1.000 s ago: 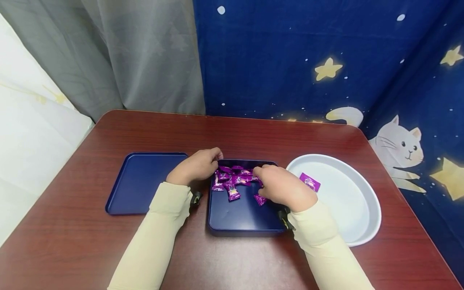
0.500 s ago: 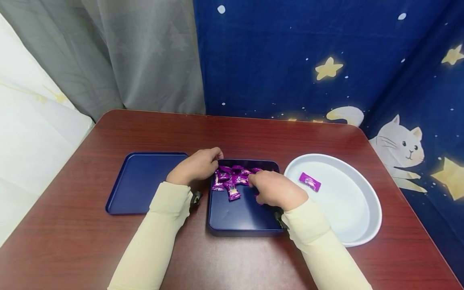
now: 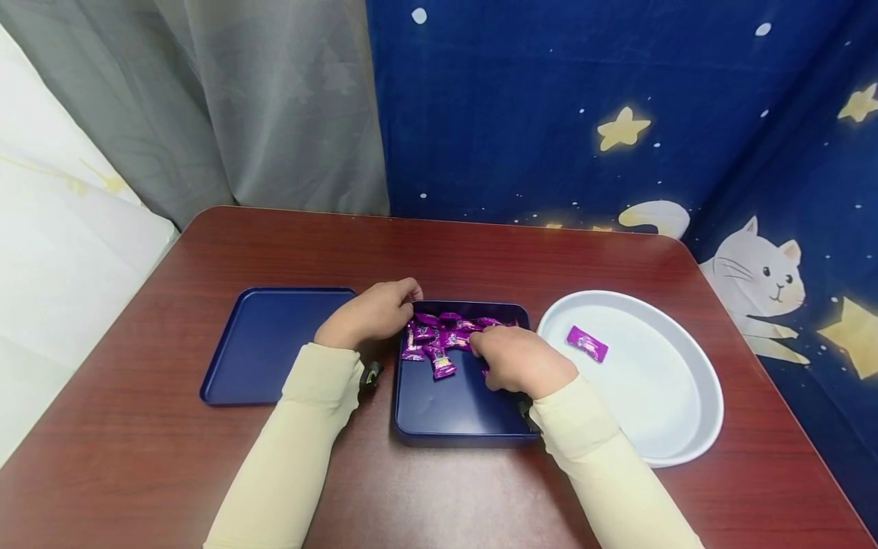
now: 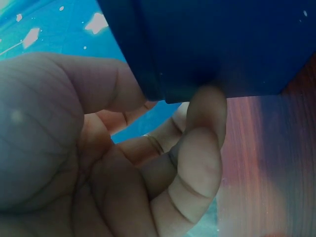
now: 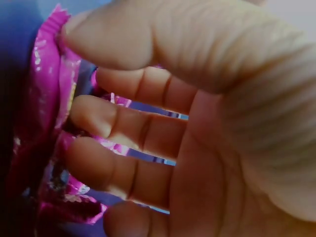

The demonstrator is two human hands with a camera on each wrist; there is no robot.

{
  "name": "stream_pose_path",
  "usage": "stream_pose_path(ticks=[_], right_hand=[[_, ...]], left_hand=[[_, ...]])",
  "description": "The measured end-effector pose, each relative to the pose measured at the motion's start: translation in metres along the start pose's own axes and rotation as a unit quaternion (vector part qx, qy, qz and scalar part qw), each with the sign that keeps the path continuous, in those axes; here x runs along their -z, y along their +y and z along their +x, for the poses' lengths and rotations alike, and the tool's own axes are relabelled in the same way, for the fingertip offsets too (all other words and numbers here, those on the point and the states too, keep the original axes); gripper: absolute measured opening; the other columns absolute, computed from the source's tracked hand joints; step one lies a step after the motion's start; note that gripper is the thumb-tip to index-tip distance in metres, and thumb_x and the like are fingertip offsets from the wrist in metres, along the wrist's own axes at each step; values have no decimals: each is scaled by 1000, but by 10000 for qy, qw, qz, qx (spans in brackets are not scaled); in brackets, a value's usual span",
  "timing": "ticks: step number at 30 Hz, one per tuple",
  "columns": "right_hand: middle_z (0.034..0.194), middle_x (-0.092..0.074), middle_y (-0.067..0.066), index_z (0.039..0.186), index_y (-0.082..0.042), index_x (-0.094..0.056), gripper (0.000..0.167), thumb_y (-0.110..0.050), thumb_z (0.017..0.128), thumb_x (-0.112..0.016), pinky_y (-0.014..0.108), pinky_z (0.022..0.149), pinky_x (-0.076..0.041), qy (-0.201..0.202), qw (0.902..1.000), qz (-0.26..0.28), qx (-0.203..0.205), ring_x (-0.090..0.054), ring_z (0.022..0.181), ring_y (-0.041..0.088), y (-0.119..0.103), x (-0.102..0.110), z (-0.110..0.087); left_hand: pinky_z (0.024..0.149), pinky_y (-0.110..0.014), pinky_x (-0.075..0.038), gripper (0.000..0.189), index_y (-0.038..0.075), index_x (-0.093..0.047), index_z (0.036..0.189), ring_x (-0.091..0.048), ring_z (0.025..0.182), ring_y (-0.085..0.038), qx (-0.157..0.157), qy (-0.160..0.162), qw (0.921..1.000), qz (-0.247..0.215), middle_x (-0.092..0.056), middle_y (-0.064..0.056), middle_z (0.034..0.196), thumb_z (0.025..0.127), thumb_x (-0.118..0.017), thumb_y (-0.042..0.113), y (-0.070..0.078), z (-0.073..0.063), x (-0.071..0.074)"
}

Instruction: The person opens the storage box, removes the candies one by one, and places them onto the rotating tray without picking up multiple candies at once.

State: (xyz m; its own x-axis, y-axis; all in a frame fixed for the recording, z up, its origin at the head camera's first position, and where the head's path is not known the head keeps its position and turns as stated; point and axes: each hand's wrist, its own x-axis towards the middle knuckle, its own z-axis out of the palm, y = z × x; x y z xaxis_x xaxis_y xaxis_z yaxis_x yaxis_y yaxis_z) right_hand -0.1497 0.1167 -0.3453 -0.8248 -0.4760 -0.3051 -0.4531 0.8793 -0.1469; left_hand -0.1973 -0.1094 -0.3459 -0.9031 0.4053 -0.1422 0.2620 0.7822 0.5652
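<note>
A dark blue rectangular tin holds several purple wrapped candies bunched toward its far left part. My left hand grips the tin's far left corner; in the left wrist view the thumb and curled fingers lie on either side of the blue corner. Inside the tin's right half is my right hand, palm turned down. The right wrist view shows its thumb and fingertips at the edge of a shiny wrapped candy, more candies behind the fingers. In the head view the hand mostly hides this candy.
Left of the tin lies a flat dark blue lid, partly behind my left arm. A white oval tray stands on the right with one purple candy in it. The brown table ends at curtains.
My right hand has moved a little left within the tin, and the candy under its thumb has shifted with it. The left hand stays at the corner.
</note>
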Motion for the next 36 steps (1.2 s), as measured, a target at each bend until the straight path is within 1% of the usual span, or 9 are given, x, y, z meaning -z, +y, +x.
stream_pose_path(ticks=[5, 9, 13, 18, 20, 23, 28, 32, 36], right_hand=[[89, -60, 1, 93, -14, -63, 22, -10, 78, -79, 39, 76, -49, -16, 10000, -24, 19, -54, 80, 21, 0, 3, -4], [96, -62, 3, 95, -14, -65, 18, -11, 83, -78, 40, 82, -50, -24, 9998, -199, 60, -60, 87, 23, -2, 2, -5], [97, -64, 6, 94, -13, -66, 12, -8, 86, -73, 42, 87, -50, 101, 9993, -311, 162, -63, 93, 26, -3, 0, -4], [85, -64, 3, 87, -14, -62, 12, -6, 86, -71, 41, 83, -50, 223, 9994, -203, 160, -62, 84, 24, -3, -2, -2], [80, -61, 1, 85, -14, -61, 14, -6, 86, -72, 40, 80, -50, 219, 9995, -107, 179, -59, 79, 22, -3, -2, -1], [76, -58, -1, 85, -13, -61, 13, -5, 86, -72, 37, 77, -49, 195, 9995, 49, 244, -56, 75, 20, -3, -2, 1], [74, -56, -2, 82, -12, -63, 12, -4, 85, -71, 34, 71, -48, 166, 9991, 153, 369, -53, 71, 18, -3, -3, 3], [73, -55, -3, 82, -13, -62, 14, -6, 84, -74, 34, 70, -48, 263, 9981, 92, 543, -53, 70, 18, -3, -4, 4], [71, -53, -4, 83, -15, -58, 18, -9, 85, -75, 33, 69, -47, 351, 9966, 81, 735, -52, 70, 17, -4, -4, 4]], left_hand=[[85, -41, -48, 20, 8, -59, 117, -57, 93, -25, -62, 5, 10000, 61, -62, -9, 101, 100, -49, 8, -1, 1, 0], [85, -40, -47, 20, 7, -59, 116, -56, 92, -24, -113, 16, 9999, 130, -62, -9, 100, 100, -48, 7, -1, 1, 1], [86, -41, -47, 21, 7, -59, 118, -56, 94, -25, -70, 0, 9999, 95, -62, -9, 102, 100, -48, 8, -1, 0, 2], [87, -41, -47, 21, 7, -59, 118, -56, 94, -25, -59, -11, 9999, 96, -62, -9, 103, 101, -48, 9, 0, 0, 2], [87, -41, -48, 20, 7, -59, 118, -56, 94, -25, -48, -17, 9999, 101, -62, -9, 103, 101, -49, 9, 1, 1, 2], [86, -41, -48, 20, 8, -59, 118, -57, 93, -25, -21, -19, 10000, 72, -62, -9, 101, 101, -49, 9, 0, 1, 2], [85, -41, -48, 20, 9, -59, 118, -57, 92, -24, 54, -33, 10000, -11, -62, -8, 100, 101, -49, 10, 0, 0, 1], [87, -41, -49, 20, 9, -60, 119, -57, 93, -24, 80, -28, 10000, -2, -63, -9, 101, 101, -49, 11, 1, 0, 1], [88, -42, -48, 20, 9, -59, 119, -57, 94, -25, 42, -25, 10000, 13, -63, -9, 103, 102, -49, 11, 1, 0, 2]])
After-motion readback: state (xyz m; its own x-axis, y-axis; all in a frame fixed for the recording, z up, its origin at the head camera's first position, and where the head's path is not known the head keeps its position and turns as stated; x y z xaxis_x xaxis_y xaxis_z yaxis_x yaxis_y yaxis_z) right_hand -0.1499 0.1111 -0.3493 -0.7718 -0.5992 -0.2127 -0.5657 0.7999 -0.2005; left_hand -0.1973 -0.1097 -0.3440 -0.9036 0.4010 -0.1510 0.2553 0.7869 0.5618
